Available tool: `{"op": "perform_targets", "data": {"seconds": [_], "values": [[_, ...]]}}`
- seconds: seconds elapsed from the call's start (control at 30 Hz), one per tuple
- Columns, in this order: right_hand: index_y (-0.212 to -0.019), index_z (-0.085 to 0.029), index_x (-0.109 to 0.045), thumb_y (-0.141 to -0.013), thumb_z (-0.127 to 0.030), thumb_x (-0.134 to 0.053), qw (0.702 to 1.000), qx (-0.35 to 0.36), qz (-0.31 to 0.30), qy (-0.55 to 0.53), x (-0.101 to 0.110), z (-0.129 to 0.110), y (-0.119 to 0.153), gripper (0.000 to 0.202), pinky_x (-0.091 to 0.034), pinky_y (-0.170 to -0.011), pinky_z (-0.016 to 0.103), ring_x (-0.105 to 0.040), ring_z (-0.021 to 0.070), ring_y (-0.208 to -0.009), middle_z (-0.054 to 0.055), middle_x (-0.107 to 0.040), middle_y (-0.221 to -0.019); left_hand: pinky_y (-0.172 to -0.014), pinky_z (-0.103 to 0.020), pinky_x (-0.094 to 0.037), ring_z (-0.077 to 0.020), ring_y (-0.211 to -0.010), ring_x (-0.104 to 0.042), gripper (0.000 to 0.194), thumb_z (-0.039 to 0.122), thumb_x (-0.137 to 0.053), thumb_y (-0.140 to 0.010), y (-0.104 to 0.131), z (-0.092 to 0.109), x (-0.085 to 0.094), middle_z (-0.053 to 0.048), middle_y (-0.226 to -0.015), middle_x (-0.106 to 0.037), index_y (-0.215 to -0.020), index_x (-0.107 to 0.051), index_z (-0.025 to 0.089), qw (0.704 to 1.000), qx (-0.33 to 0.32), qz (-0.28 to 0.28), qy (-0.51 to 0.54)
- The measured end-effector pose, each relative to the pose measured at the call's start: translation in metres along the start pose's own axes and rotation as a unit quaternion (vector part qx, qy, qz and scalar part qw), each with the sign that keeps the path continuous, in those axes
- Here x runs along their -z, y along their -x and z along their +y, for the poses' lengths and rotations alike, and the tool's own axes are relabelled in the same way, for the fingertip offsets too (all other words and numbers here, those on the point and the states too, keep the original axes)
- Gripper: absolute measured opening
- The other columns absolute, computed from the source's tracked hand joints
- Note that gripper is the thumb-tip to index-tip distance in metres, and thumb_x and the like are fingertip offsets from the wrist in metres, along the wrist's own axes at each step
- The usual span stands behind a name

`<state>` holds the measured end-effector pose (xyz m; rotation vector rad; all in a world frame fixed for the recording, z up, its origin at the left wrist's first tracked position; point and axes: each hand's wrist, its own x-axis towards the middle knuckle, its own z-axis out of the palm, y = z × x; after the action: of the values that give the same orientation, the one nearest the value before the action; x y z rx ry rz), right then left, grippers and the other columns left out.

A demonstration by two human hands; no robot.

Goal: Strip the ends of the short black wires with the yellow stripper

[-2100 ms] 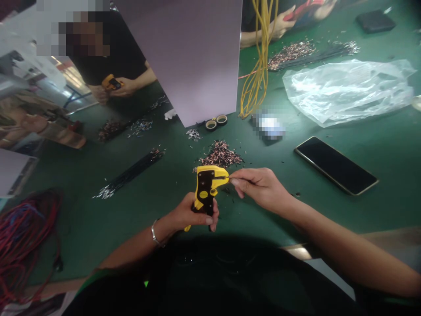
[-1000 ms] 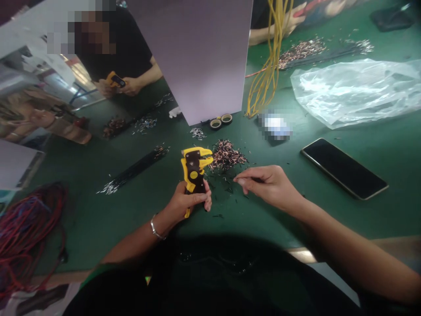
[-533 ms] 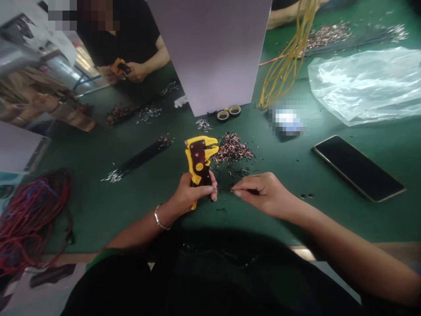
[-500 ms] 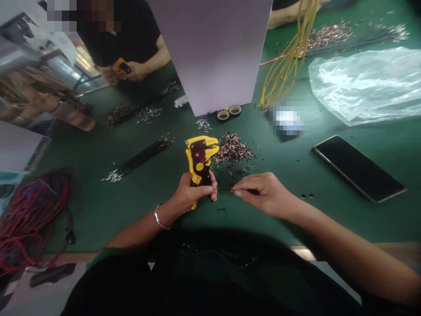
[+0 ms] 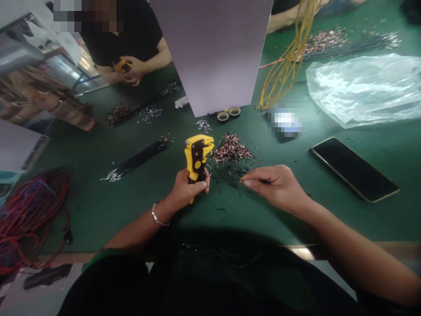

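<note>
My left hand (image 5: 187,188) is wrapped round the handles of a yellow and black wire stripper (image 5: 198,160), whose jaws point to the right. My right hand (image 5: 274,184) pinches a thin dark piece, perhaps a short wire, between thumb and forefinger; most of it is hidden by the fingers. Beyond both hands lies a pile of short copper-tipped black wire pieces (image 5: 232,149), with loose dark bits scattered on its near side. A small heap of silvery pieces (image 5: 204,126) lies behind the stripper. To the left rests a bundle of black wires (image 5: 140,158).
Two tape rolls (image 5: 228,114) lie at the foot of an upright panel (image 5: 217,57). At the right are a phone (image 5: 355,169), a plastic bag (image 5: 365,87) and yellow wires (image 5: 286,66). Red cables (image 5: 33,215) fill the left edge. A person's hands (image 5: 131,70) hold a yellow tool.
The stripper's jaws have closed together and my left hand has shifted slightly left. My right hand has moved right and a little up, away from the stripper.
</note>
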<state>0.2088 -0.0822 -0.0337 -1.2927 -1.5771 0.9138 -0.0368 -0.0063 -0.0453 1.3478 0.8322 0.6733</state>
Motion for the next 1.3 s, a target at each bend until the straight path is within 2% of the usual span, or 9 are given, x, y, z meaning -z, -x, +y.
{"op": "perform_targets", "data": {"seconds": [0.07, 0.2, 0.3, 0.53, 0.67, 0.9, 1.1, 1.3], "values": [[-0.074, -0.019, -0.079, -0.083, -0.026, -0.066, 0.999, -0.015, 0.029, -0.012, 0.0037, -0.0013, -0.0011, 0.018, -0.045, -0.051, 0.029, -0.061, 0.0156, -0.056, 0.003, -0.073, -0.067, -0.064, -0.031, -0.055, -0.0145, -0.062, -0.063, 0.022, 0.022, -0.079, -0.076, -0.0007, 0.0027, 0.0006, -0.003, -0.075, -0.066, -0.089, -0.065, 0.012, 0.999, 0.014, -0.031, 0.037], [-0.073, -0.019, -0.08, -0.081, -0.028, -0.069, 0.996, -0.027, 0.054, -0.058, 0.0051, -0.0017, -0.0019, 0.016, -0.042, -0.047, 0.029, -0.056, 0.014, -0.051, 0.003, -0.071, -0.064, -0.065, -0.036, -0.056, -0.0175, -0.064, -0.065, 0.023, 0.02, -0.079, -0.076, 0.0005, 0.0051, -0.002, -0.006, -0.076, -0.068, -0.093, -0.065, 0.011, 0.981, 0.055, -0.127, 0.135], [-0.075, -0.02, -0.08, -0.079, -0.03, -0.072, 0.992, -0.055, 0.077, -0.083, 0.0051, -0.0019, -0.0014, 0.014, -0.04, -0.043, 0.028, -0.051, 0.0124, -0.045, 0.002, -0.068, -0.058, -0.062, -0.037, -0.056, -0.0176, -0.061, -0.064, 0.023, 0.017, -0.077, -0.074, 0.0025, 0.0031, -0.0041, -0.006, -0.075, -0.067, -0.093, -0.066, 0.011, 0.964, 0.081, -0.166, 0.193], [-0.075, -0.02, -0.081, -0.076, -0.03, -0.076, 0.984, -0.08, 0.113, -0.114, 0.0079, -0.0057, -0.0026, 0.012, -0.042, -0.041, 0.025, -0.052, 0.0114, -0.043, 0.001, -0.067, -0.054, -0.066, -0.037, -0.056, -0.0193, -0.066, -0.066, 0.027, 0.02, -0.079, -0.075, 0.0052, 0.0016, -0.0038, -0.007, -0.079, -0.068, -0.098, -0.067, 0.01, 0.947, 0.099, -0.233, 0.2], [-0.073, -0.02, -0.082, -0.074, -0.029, -0.077, 0.982, -0.082, 0.113, -0.13, 0.0095, -0.0068, -0.003, 0.01, -0.041, -0.04, 0.025, -0.051, 0.0109, -0.042, 0.001, -0.067, -0.054, -0.067, -0.037, -0.056, -0.019, -0.068, -0.066, 0.027, 0.021, -0.079, -0.077, 0.0054, 0.0023, -0.0035, -0.008, -0.08, -0.068, -0.1, -0.068, 0.011, 0.94, 0.104, -0.255, 0.201], [-0.074, -0.021, -0.082, -0.073, -0.025, -0.077, 0.976, -0.091, 0.131, -0.146, 0.0112, -0.0035, -0.0021, 0.006, -0.04, -0.041, 0.026, -0.051, 0.0108, -0.044, 0.002, -0.068, -0.056, -0.066, -0.036, -0.057, -0.0185, -0.068, -0.066, 0.03, 0.021, -0.08, -0.076, 0.006, 0.0003, -0.0019, -0.007, -0.08, -0.068, -0.1, -0.068, 0.011, 0.939, 0.112, -0.256, 0.202], [-0.074, -0.021, -0.082, -0.073, -0.026, -0.077, 0.976, -0.091, 0.123, -0.155, 0.0105, -0.0022, -0.0021, 0.007, -0.04, -0.041, 0.026, -0.05, 0.0111, -0.044, 0.002, -0.067, -0.056, -0.067, -0.036, -0.057, -0.018, -0.069, -0.066, 0.028, 0.02, -0.08, -0.076, 0.006, -0.0016, -0.0015, -0.006, -0.081, -0.068, -0.1, -0.068, 0.011, 0.932, 0.119, -0.27, 0.21], [-0.074, -0.021, -0.082, -0.072, -0.026, -0.077, 0.971, -0.096, 0.133, -0.171, 0.0096, -0.0013, -0.0018, 0.007, -0.039, -0.041, 0.026, -0.049, 0.0101, -0.043, 0.003, -0.069, -0.057, -0.072, -0.04, -0.057, -0.021, -0.075, -0.068, 0.033, 0.023, -0.081, -0.075, 0.0067, -0.0025, -0.0013, -0.009, -0.086, -0.068, -0.103, -0.068, 0.011, 0.927, 0.122, -0.28, 0.217]]}}
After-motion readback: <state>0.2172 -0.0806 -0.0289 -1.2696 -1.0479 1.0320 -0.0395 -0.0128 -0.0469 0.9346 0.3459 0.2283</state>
